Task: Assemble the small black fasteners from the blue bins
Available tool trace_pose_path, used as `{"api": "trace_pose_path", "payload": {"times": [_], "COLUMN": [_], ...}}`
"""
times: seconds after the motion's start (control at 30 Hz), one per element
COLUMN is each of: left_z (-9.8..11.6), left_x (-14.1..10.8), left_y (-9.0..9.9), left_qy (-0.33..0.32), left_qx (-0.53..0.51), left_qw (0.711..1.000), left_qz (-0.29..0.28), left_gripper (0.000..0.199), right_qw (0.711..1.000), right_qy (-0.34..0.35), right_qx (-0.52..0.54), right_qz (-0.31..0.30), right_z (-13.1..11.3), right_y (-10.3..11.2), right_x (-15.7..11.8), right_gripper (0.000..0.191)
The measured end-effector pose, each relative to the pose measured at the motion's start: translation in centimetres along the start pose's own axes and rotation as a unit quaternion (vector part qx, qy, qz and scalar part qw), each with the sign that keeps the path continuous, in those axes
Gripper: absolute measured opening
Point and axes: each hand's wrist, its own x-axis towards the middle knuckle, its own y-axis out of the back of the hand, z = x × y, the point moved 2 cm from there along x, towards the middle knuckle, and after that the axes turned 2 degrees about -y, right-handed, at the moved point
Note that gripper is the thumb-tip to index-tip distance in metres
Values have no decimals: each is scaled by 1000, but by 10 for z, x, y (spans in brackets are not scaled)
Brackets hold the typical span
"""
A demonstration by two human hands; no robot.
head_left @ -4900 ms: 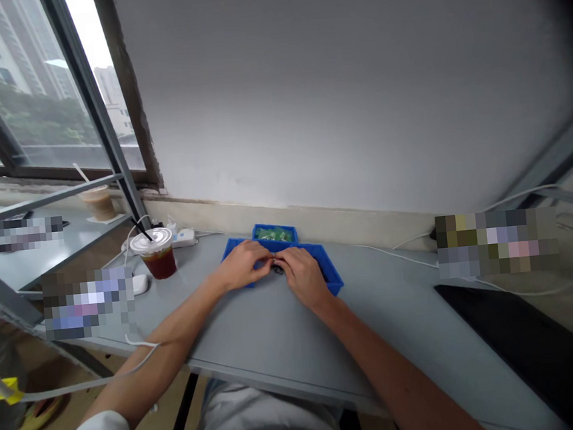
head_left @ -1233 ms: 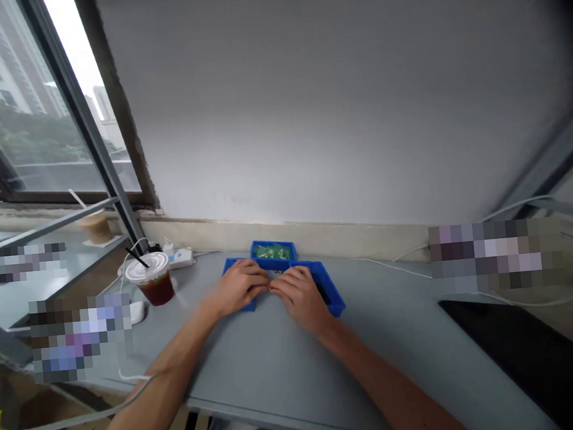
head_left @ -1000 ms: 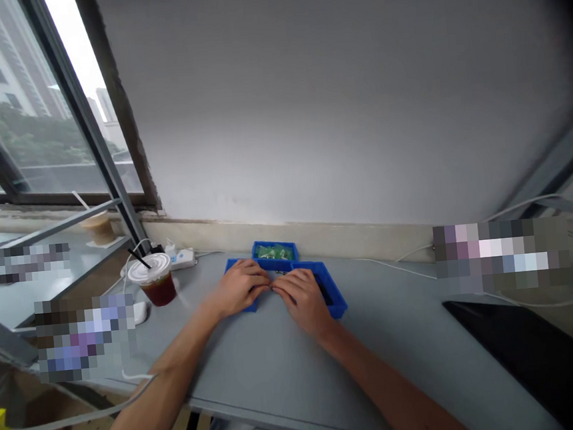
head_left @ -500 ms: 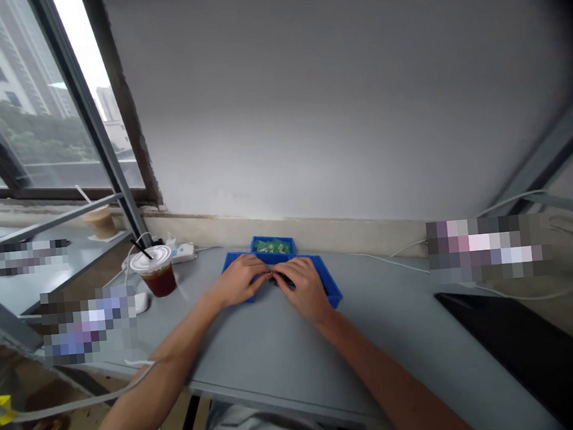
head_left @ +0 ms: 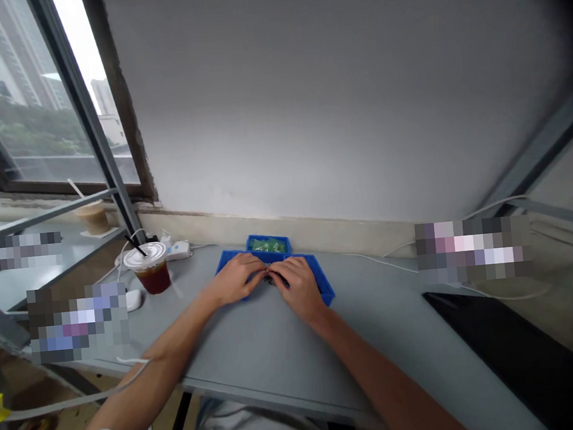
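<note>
While I sat at the grey worktop (head_left: 259, 361), a white wall (head_left: 307, 106) filled the view at 12 o'clock, and a metal-framed window (head_left: 31, 110) showed tower blocks and trees at 10 o'clock. A black flat panel (head_left: 482, 338) lay beyond the worktop's edge at 4 o'clock, and a white cable (head_left: 396, 264) ran along the back toward 2 o'clock. Blurred patches hid whatever lay at 3 and 8 o'clock.

Near my hands, a plastic iced-drink cup (head_left: 151, 273) with a black straw stood at 10 o'clock, with a white power strip (head_left: 178, 251) just behind it and a white mouse (head_left: 133, 300) at 9 o'clock. Straight ahead sat a wide blue plastic tray (head_left: 325, 294), touching a smaller blue bin (head_left: 267, 237) at 12 o'clock that held green circuit boards (head_left: 268, 246).

My left hand (head_left: 235, 280) and right hand (head_left: 297, 288) were curled together over the wide tray, and my fingertips closed on a small dark part (head_left: 272, 280) between them. My fingers hid most of it, so I could not tell exactly what it was.
</note>
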Motion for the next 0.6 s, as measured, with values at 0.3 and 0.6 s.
{"api": "trace_pose_path", "payload": {"times": [0.3, 0.6], "left_z": [-3, -2], "left_x": [-1, 0], "left_y": [-4, -2], "left_qy": [3, -10], "left_qx": [10, 20], "left_qw": [1000, 1000], "left_qz": [-1, 8], "left_gripper": [21, 19], "right_qw": [999, 999], "right_qy": [4, -4], "right_qx": [-16, -11], "right_qz": [-33, -49], "right_z": [1, -2], "right_y": [-3, -4], "right_x": [-3, -3], "right_gripper": [16, 16]}}
